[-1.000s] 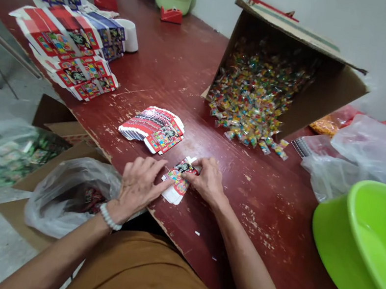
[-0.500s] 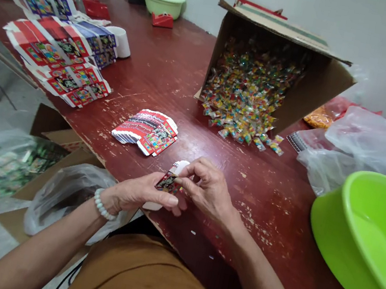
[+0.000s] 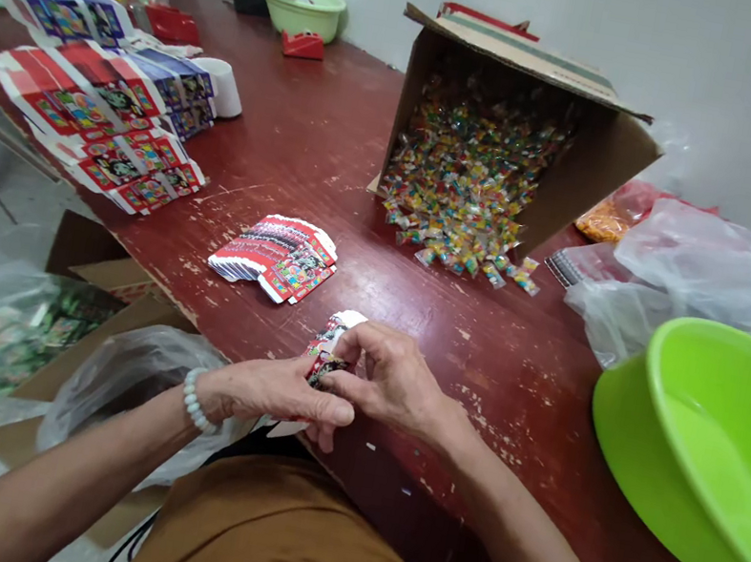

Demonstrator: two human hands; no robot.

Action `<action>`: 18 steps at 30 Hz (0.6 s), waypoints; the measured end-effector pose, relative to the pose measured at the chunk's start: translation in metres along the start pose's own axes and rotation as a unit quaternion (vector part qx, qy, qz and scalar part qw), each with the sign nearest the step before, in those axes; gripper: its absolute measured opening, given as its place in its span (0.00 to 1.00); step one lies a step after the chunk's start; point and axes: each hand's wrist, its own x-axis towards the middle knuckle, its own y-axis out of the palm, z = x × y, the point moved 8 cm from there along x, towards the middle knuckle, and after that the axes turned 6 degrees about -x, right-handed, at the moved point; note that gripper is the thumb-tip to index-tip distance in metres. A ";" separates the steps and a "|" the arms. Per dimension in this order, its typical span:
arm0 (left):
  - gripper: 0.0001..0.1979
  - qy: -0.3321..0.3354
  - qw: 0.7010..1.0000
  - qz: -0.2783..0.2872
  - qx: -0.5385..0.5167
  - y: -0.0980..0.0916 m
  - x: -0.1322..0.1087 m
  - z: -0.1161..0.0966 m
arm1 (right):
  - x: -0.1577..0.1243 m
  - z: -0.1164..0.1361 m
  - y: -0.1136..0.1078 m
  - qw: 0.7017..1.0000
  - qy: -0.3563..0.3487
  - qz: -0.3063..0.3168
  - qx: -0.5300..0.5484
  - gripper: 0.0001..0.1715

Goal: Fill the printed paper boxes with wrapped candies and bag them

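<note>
Your left hand [image 3: 276,389] grips the printed carton [image 3: 325,342] from its near side, the thumb stretched straight along the front and the other fingers curled mostly out of sight beneath. Your right hand [image 3: 394,376] has its thumb and index finger brought nearly together on the carton's right edge, pinching it; you cannot tell from here how its remaining fingers lie, as they are tucked behind.

You have one carton in hand. Beyond it on the red table [image 3: 314,135] lies one fanned pile [image 3: 275,254] of flat cartons, overlapped too closely to count. One cardboard box [image 3: 592,184] rests on its side, spilling wrapped candies [image 3: 464,190], too many to number. You have two basins: a bright green one [image 3: 621,412] at your right and a pale green one [image 3: 302,16] by the wall. One bead bracelet [image 3: 198,402] circles your left wrist.

The carton sits between your two hands, near the table's edge, its white upper end showing past your right index finger and a white flap showing below your left hand.
</note>
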 end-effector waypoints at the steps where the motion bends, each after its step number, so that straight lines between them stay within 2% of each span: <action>1: 0.16 0.002 1.000 0.005 0.000 0.001 0.001 -0.001 | 0.001 -0.002 0.001 1.000 0.016 0.002 0.003 0.07; 6: 0.19 0.040 0.998 0.033 -0.027 0.002 0.007 -0.005 | 0.000 -0.007 0.002 0.999 0.048 0.012 0.020 0.07; 9: 0.18 0.058 0.998 0.033 -0.007 -0.002 0.009 -0.009 | -0.002 -0.007 0.000 0.998 0.050 0.022 0.029 0.06; 14: 0.17 0.046 0.998 0.050 0.015 -0.002 0.009 -0.011 | -0.001 -0.005 0.007 0.993 0.036 0.101 0.051 0.09; 16: 0.15 0.051 0.998 0.038 0.018 -0.001 0.010 -0.011 | 0.000 -0.006 0.010 0.990 0.033 0.120 0.059 0.10; 18: 0.13 0.056 0.998 0.007 0.029 -0.002 0.012 -0.010 | 0.001 -0.007 0.010 0.990 0.041 0.115 0.074 0.11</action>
